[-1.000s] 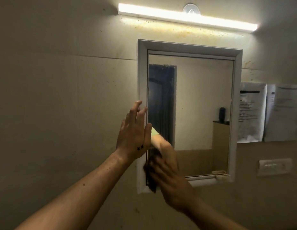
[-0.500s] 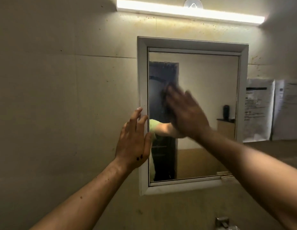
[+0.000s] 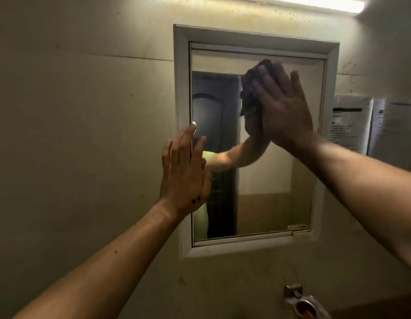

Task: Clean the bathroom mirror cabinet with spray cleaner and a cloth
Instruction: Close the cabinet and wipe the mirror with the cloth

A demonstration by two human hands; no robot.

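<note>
Two bare forearms reach up to the mirror cabinet (image 3: 182, 72) on the wall. The right grip (image 3: 282, 107), fingers straight and spread, presses a dark cloth (image 3: 251, 88) flat against the upper middle of the mirror glass (image 3: 275, 192). The cloth shows past the fingertips and along the palm's left edge. The left grip (image 3: 185, 173) holds nothing: palm flat, fingers straight and pointing up, laid against the cabinet's left frame edge at mid-height. Papers (image 3: 350, 120) hang just right of the cabinet, and a light strip (image 3: 314, 2) glows above.
</note>
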